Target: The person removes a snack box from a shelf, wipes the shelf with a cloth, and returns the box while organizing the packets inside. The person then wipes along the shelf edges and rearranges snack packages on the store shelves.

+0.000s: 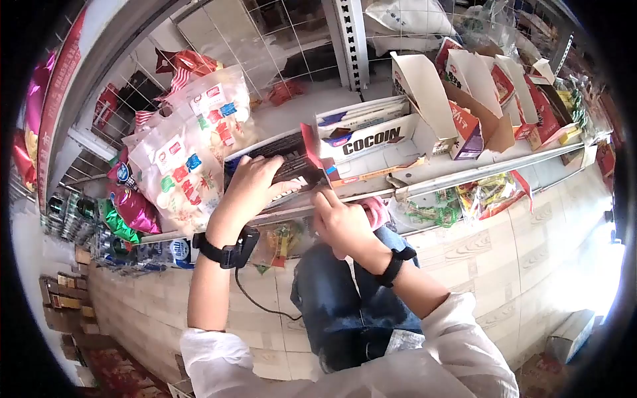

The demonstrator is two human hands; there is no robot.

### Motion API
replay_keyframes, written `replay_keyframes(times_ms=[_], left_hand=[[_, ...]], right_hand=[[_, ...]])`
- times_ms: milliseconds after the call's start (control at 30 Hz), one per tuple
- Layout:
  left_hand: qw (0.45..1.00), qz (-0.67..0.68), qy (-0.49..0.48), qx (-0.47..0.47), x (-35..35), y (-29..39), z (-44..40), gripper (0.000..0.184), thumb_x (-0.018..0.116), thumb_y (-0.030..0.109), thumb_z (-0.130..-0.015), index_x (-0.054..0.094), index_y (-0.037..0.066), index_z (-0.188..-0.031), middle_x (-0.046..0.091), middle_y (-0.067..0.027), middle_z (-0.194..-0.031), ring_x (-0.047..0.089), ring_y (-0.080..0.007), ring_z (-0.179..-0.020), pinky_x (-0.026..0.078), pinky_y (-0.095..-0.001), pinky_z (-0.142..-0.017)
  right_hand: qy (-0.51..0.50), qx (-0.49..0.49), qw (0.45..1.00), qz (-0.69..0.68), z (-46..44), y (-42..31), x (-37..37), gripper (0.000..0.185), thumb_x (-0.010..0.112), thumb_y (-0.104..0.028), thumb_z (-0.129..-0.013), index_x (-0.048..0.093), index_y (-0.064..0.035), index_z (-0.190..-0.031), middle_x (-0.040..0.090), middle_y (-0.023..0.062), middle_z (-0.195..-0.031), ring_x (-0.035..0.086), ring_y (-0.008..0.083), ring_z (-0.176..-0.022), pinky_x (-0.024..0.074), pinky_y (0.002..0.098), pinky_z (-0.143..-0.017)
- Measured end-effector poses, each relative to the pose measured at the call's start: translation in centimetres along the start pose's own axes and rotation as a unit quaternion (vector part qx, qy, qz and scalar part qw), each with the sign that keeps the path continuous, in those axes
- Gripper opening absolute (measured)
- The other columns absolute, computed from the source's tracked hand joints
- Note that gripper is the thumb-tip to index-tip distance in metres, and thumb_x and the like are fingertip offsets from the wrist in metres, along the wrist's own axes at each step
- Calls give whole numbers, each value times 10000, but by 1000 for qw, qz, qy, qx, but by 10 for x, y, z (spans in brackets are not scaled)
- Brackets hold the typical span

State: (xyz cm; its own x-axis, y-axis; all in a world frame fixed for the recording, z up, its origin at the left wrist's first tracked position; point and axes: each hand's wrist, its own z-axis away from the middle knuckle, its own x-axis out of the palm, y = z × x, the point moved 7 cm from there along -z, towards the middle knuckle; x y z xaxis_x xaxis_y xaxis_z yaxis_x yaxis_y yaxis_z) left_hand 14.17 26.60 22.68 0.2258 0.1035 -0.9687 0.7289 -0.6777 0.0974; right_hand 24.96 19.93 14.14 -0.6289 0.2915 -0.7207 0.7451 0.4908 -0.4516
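Observation:
A dark brown display box (295,147) with a raised red end flap (310,142) sits on the shelf edge. My left hand (249,186) reaches over its left part, fingers curled inside and thumb along the front. What lies under those fingers is mostly hidden. At the box's front right corner, my right hand (342,222) is closed, thumb and fingers pinched on the edge. Just right of it stands an open white COCOIN box (371,147) with bars lying along its back.
Clear bags of wrapped candy (192,149) stand at the left, beside shiny purple packets (133,205). Several torn-open cartons (474,83) line the shelf at the right. Below, a lower shelf holds packaged sweets (491,196). A metal post (350,43) rises behind.

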Motion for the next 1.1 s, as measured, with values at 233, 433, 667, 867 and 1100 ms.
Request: replay_keyframes(times_ms=[233,433,667,867,1100], left_hand=[[976,-203,53,-62,14,4,7,376,579,355,-865,547,48,-1079,545,-107,-1111,514,-253,-1031,393,-402,-852],[955,-202,192,-98,1,-9,13,398,525,245,-896,491,36,-1233,471,-155,-1302,456,-310,-1192,336,-462,-996],[962,-180,185,-88,13,-24,5,447,467,248,-927,435,22,-1311,498,-182,-1285,455,-323,-1212,315,-485,-1033],[964,-99,222,-103,-2,-19,12,365,489,194,-918,476,14,-1235,534,-179,-1212,496,-330,-1137,341,-475,-1003],[955,2,284,-81,-9,33,33,237,552,53,-848,546,20,-1082,571,-144,-1080,541,-321,-1008,403,-406,-897]], right_hand=[[19,-7,1000,-18,0,-1,-2,276,596,-130,-771,472,-35,-999,563,112,-969,620,253,-551,512,346,-475],[5,-5,1000,0,3,-1,4,305,605,-132,-756,472,-37,-1013,563,118,-1029,629,237,-560,512,338,-476],[-1,-11,997,-75,4,-5,-11,317,611,-109,-744,512,-65,-1042,545,87,-1176,627,227,-598,495,328,-463],[51,92,987,-124,24,17,-90,317,598,-26,-745,601,-73,-1058,572,88,-1195,639,228,-736,499,287,-569],[6,159,986,45,11,78,-109,314,547,-119,-818,541,-66,-1128,570,115,-1077,632,336,-790,522,412,-659]])
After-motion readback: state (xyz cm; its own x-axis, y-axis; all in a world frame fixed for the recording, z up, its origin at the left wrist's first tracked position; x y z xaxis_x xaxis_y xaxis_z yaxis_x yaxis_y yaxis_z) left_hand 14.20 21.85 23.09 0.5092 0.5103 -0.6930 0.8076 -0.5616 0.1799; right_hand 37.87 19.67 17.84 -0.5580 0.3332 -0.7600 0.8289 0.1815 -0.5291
